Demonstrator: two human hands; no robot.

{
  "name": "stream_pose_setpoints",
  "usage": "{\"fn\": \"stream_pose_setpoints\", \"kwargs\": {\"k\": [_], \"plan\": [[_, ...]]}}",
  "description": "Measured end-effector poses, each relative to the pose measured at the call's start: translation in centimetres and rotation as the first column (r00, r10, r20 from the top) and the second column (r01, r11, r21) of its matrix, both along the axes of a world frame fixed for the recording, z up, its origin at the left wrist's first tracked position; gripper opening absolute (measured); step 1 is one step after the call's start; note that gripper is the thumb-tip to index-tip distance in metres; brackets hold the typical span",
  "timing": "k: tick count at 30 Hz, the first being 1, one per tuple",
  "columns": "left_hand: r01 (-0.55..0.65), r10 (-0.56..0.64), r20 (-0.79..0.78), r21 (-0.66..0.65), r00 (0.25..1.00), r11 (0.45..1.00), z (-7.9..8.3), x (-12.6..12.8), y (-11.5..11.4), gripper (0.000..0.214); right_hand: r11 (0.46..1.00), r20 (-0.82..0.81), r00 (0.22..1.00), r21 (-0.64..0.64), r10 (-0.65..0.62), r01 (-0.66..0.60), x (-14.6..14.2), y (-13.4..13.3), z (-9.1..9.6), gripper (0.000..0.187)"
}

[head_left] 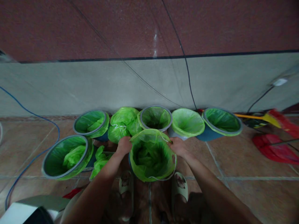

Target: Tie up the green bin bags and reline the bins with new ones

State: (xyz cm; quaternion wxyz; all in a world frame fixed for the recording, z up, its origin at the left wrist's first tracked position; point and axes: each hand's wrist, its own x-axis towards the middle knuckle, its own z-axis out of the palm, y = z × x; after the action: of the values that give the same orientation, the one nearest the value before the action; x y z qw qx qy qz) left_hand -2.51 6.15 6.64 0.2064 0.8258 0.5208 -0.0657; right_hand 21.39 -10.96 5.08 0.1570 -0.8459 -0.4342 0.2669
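Note:
A bin lined with a translucent green bin liner (149, 174) stands on the floor between my feet. My left hand (124, 145) is closed on the liner's edge at the left side of the rim. On the opposite side, my right hand (178, 146) pinches the same edge. More crumpled green plastic lies down inside. A thin pale drawstring (174, 166) loops out at the front right of the liner. Only a sliver of the bin's blue wall shows beneath the plastic.
Along the wall stand more lined bins, including a grey-rimmed one (156, 107) and a far-right one (213, 134). Beside them sits a tied green bag (123, 119). A red dustpan (271, 149) lies right. A blue cable (35, 115) runs along the left floor.

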Motion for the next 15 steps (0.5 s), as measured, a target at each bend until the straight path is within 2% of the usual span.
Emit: {"fn": "stream_pose_setpoints", "kwargs": {"k": [2,4,7,10,12,15], "plan": [[0.042,-0.042,0.001,0.031,0.999,0.999,0.6,0.1,0.0,0.023,0.998,-0.121,0.992,0.058,0.024,-0.017,-0.3,-0.2,0.3,0.019],[0.083,-0.082,-0.016,0.064,0.997,0.995,1.1,0.2,-0.2,0.024,0.991,-0.316,0.948,0.131,0.048,-0.007,-0.7,-0.6,0.7,0.018],[0.094,-0.096,0.034,0.074,0.995,0.993,1.8,0.3,-0.5,0.022,0.977,-0.607,0.792,0.2,0.063,0.076,-1.4,-1.1,1.8,0.019],[0.059,-0.065,0.213,0.039,0.975,0.998,2.9,0.3,-0.8,0.021,0.969,-0.774,0.626,0.216,0.094,0.122,-2.2,-1.6,3.3,0.029],[0.041,-0.032,0.404,-0.013,0.914,0.999,3.9,0.3,-0.8,0.021,0.973,-0.835,0.539,0.203,0.112,0.113,-2.6,-2.0,4.4,0.034],[0.026,0.059,0.649,-0.12,0.758,0.992,5.1,0.4,-0.7,0.023,0.981,-0.883,0.45,0.183,0.132,0.071,-2.8,-2.7,5.9,0.034]]}}
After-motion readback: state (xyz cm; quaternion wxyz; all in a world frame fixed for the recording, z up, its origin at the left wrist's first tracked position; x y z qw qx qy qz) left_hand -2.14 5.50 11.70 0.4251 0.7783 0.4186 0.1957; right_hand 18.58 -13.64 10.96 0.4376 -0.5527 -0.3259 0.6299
